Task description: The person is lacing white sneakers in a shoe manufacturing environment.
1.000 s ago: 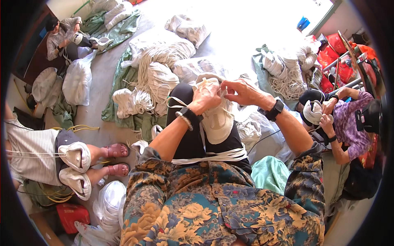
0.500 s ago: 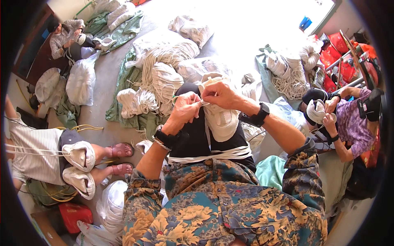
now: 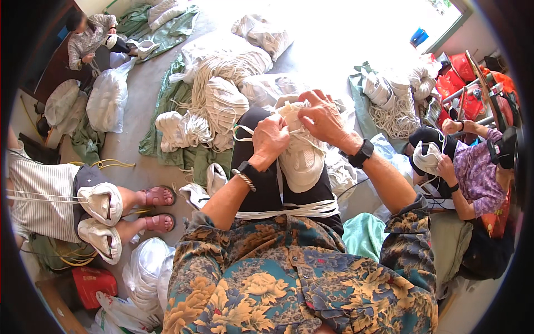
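Off-white mesh shoe [image 3: 303, 167] rests on the person's dark-trousered thighs, toe toward the torso; left hand [image 3: 271, 136] closed, gripping a pale lace [image 3: 245, 128] that loops out to its left; right hand [image 3: 325, 121] bears bent fingers against the shoe's upper, whether gripping cannot be told; white strands [image 3: 311, 210] cross the lap below the toe; beyond, bundled shoes [image 3: 227, 103] lie by green sheeting [image 3: 153, 133]; at right, a co-worker [image 3: 473, 172] handles another shoe [image 3: 427, 159].
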Motion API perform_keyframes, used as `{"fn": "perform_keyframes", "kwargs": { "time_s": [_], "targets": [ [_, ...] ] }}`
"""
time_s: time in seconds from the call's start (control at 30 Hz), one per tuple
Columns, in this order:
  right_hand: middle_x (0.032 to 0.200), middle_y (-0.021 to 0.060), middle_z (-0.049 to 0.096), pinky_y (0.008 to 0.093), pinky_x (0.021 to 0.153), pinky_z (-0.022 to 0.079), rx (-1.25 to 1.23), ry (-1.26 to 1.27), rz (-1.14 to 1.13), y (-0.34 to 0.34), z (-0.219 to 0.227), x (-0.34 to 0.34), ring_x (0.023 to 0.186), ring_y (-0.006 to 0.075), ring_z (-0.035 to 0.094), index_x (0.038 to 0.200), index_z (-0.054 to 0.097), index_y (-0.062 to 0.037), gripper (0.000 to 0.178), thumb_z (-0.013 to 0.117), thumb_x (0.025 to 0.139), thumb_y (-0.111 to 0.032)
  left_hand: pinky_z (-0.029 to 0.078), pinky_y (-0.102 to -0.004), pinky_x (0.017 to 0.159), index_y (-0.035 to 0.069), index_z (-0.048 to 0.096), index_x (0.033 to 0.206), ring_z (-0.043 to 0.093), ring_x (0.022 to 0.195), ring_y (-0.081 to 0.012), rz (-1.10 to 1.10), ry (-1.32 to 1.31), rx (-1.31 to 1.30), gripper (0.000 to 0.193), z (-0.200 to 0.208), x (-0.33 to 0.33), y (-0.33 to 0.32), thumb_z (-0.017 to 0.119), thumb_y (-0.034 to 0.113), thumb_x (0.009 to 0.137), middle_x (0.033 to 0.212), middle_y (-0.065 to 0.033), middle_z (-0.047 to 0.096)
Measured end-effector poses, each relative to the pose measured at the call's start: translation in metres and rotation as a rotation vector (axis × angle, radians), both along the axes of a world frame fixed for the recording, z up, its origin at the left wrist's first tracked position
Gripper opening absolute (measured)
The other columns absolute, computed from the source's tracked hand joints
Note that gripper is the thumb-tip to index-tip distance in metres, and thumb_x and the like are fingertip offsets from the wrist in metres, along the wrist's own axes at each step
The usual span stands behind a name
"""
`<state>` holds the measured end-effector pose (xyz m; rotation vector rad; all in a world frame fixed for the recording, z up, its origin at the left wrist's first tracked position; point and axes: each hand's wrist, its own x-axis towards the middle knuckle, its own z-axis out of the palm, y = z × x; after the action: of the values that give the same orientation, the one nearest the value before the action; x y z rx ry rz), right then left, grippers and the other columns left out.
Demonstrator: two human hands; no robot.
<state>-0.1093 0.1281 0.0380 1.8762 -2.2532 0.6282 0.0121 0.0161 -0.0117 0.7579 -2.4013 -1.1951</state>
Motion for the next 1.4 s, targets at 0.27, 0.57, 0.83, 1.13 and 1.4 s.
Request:
{"fn": "perform_keyframes", "kwargs": {
  "time_s": [0.27, 0.57, 0.83, 1.13, 1.4],
  "targets": [
    [0.114, 0.0148, 0.049, 0.0455, 0.092, 0.033, 0.126, 0.129, 0.09, -0.01, -0.003, 0.003, 0.114, 0.0338, 0.039, 0.072, 0.063, -0.0022, 0.008, 0.061, 0.065, -0.002, 0.047, -0.044, 0.067, -0.001, 0.061, 0.073, 0.06, 0.072, -0.0372, -0.042, -0.041, -0.245, 0.016, -0.001, -0.003, 0.003, 0.055, 0.014, 0.07, 0.072, -0.0222, 0.06],
    [0.123, 0.017, 0.045, 0.0419, 0.094, 0.033, 0.026, -0.391, 0.001, -0.007, -0.038, -0.004, 0.114, 0.0363, 0.04, 0.066, 0.058, -0.0009, 0.005, 0.061, 0.065, -0.005, 0.047, -0.0447, 0.069, -0.003, 0.061, 0.073, 0.059, 0.074, -0.0387, -0.068, -0.02, -0.205, 0.018, -0.004, -0.006, 0.001, 0.054, 0.013, 0.069, 0.072, -0.0241, 0.059],
    [0.129, 0.0207, 0.041, 0.0431, 0.096, 0.032, 0.18, -0.087, -0.045, -0.003, -0.028, 0.001, 0.123, 0.0381, 0.032, 0.078, 0.057, 0.0003, 0.01, 0.054, 0.071, -0.007, 0.049, -0.0433, 0.069, -0.002, 0.062, 0.074, 0.061, 0.074, -0.0372, -0.067, -0.032, -0.228, 0.018, -0.005, -0.006, 0.002, 0.055, 0.015, 0.07, 0.074, -0.023, 0.061],
    [0.128, 0.0142, 0.043, 0.0488, 0.091, 0.034, 0.002, -0.547, -0.084, -0.007, -0.026, -0.003, 0.12, 0.0336, 0.037, 0.079, 0.063, -0.0033, 0.013, 0.056, 0.073, -0.012, 0.045, -0.043, 0.06, 0.001, 0.059, 0.07, 0.058, 0.067, -0.0381, -0.071, -0.004, -0.135, 0.017, 0.005, 0.003, -0.005, 0.055, 0.018, 0.069, 0.068, -0.0202, 0.059],
    [0.114, 0.0114, 0.05, 0.0488, 0.096, 0.024, -0.019, 0.019, 0.148, -0.024, -0.019, 0.028, 0.12, 0.0322, 0.034, 0.07, 0.064, -0.0067, 0.005, 0.061, 0.067, -0.009, 0.046, -0.034, 0.05, 0.0, 0.056, 0.07, 0.058, 0.054, -0.0252, -0.071, -0.042, 0.084, 0.016, -0.005, 0.063, -0.043, 0.058, 0.015, 0.069, 0.055, -0.0132, 0.056]
  ]
}}
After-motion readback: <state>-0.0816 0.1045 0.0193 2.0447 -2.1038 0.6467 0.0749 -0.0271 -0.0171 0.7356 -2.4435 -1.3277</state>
